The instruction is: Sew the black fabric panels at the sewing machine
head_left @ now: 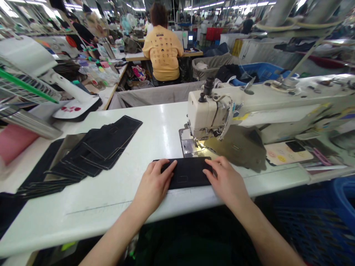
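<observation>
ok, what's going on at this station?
A person's left hand and right hand rest flat on the two ends of a dark rectangular fabric piece. It lies on the white table just in front of the cream sewing machine. A fanned stack of dark cut fabric pieces lies further left.

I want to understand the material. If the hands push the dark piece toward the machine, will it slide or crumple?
Probably floppy: the dark piece is thin cloth lying flat under the left hand and right hand. It likely slides easily, since the table looks smooth. It seems light, so pushing one edge may bunch it.
</observation>
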`<state>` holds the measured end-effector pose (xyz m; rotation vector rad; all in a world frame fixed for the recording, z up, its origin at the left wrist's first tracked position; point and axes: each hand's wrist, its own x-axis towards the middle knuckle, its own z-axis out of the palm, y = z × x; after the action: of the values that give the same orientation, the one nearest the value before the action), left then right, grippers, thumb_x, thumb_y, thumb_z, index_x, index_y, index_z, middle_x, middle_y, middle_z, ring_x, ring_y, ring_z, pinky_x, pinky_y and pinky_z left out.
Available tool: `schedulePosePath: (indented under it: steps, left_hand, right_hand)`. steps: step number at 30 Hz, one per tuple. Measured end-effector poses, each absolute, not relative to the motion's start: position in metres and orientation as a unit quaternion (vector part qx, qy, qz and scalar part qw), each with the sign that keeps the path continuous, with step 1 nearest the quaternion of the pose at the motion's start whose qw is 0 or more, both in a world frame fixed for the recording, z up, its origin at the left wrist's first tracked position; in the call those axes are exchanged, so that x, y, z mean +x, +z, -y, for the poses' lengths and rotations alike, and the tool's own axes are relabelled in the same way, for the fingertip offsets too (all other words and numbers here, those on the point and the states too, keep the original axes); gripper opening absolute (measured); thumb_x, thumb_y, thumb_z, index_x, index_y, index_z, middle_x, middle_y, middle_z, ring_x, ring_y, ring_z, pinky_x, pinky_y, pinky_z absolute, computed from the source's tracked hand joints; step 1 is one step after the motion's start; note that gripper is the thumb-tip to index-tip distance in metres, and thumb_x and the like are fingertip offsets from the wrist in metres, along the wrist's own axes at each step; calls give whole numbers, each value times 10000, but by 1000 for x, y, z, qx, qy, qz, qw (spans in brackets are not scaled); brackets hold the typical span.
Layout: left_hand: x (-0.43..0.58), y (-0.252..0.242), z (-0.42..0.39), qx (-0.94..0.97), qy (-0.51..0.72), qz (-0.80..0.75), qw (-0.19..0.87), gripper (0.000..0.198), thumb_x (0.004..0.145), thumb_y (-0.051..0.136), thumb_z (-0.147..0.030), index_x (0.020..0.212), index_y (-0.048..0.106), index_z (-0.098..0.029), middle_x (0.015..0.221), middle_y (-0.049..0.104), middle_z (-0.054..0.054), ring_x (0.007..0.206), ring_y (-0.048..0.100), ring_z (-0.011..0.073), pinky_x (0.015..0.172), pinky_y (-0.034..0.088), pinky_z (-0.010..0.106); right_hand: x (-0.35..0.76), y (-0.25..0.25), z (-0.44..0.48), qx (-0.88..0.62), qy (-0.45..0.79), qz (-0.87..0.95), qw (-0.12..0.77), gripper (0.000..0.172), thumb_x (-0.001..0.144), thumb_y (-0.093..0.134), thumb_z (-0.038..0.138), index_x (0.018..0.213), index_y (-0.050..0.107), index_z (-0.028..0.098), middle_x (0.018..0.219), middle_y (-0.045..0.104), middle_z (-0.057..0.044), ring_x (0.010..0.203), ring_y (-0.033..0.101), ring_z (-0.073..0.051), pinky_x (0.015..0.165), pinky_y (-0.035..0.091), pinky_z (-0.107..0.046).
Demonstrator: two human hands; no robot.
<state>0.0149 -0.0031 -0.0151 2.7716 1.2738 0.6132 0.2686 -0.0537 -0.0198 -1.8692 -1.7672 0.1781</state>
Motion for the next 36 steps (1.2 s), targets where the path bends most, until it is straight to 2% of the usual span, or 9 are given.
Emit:
schedulePosePath:
  steps: [5, 8, 15, 20, 23, 27, 29, 33, 36]
  left_hand:
    - [17, -13, 1, 911, 146, -384, -20, 376, 976, 492, -174, 1326, 627, -205, 1334, 645, 111, 1022, 603, 292, 858, 578, 477]
    - [17, -16, 2, 915, 141, -378, -25, 374, 990, 480, -201, 1338, 612, -171, 1416, 603, 110, 1215, 569, 328, 947, 555, 512]
    - [5, -24, -8, 929, 139, -342, 8, 443, 1030, 446, -372, 1410, 549, -169, 1485, 543, 110, 1369, 508, 290, 1094, 484, 480]
    - [9, -7, -41, 934, 124, -335, -18, 371, 1012, 454, -265, 1345, 610, -218, 1424, 599, 96, 1362, 506, 314, 1104, 446, 543]
    - [33, 9, -40, 921, 143, -362, -31, 402, 980, 418, -125, 1321, 618, -201, 1372, 619, 112, 1292, 551, 298, 1082, 459, 521]
    - [71, 11, -18, 926, 134, -354, 12, 352, 993, 501, -273, 1303, 625, -164, 1276, 660, 135, 1114, 626, 281, 944, 542, 450]
    - [80, 5, -16, 929, 123, -350, 1, 361, 984, 531, -320, 1295, 635, -168, 1295, 659, 137, 1141, 617, 302, 1014, 487, 519]
    - [75, -2, -43, 944, 110, -312, 12, 379, 977, 481, -218, 1333, 609, -201, 1414, 604, 110, 1290, 557, 294, 1185, 222, 640]
    - [71, 1, -64, 952, 78, -291, 49, 461, 939, 452, -151, 1384, 566, -201, 1482, 547, 101, 1391, 477, 273, 1188, 255, 589]
  right_hand:
    - [243, -6, 55, -591, -8, 752, 291, 388, 988, 409, 148, 1319, 610, 121, 1380, 578, -178, 1288, 534, -288, 1090, 464, -468]
    - [219, -10, 56, -495, 46, 829, 255, 456, 1032, 409, 245, 1457, 484, 96, 1528, 482, -142, 1436, 406, -248, 1187, 378, -435]
    - [260, -28, 61, -583, 54, 773, 245, 416, 1046, 415, 319, 1390, 584, 156, 1471, 553, -124, 1367, 506, -280, 1130, 439, -501]
    - [289, -28, 62, -575, 28, 783, 235, 377, 1029, 474, 332, 1312, 636, 143, 1408, 607, -130, 1301, 544, -287, 1130, 416, -520]
    - [277, -27, 64, -582, 3, 780, 231, 347, 1011, 519, 356, 1286, 651, 192, 1342, 649, -119, 1253, 556, -297, 1140, 356, -578]
    - [262, -26, 65, -592, -16, 771, 232, 325, 1014, 512, 362, 1259, 657, 205, 1251, 683, -115, 1203, 566, -286, 1167, 272, -597]
    - [262, -25, 63, -586, -9, 777, 229, 319, 1013, 514, 349, 1256, 652, 195, 1229, 684, -111, 1186, 569, -277, 1169, 273, -580]
    - [270, -26, 50, -570, 8, 789, 229, 297, 1006, 526, 327, 1234, 658, 190, 1247, 674, -113, 1183, 580, -266, 1149, 318, -555]
    - [272, -29, 40, -565, 1, 789, 242, 293, 1005, 523, 328, 1225, 664, 197, 1298, 653, -122, 1227, 567, -276, 1142, 332, -556]
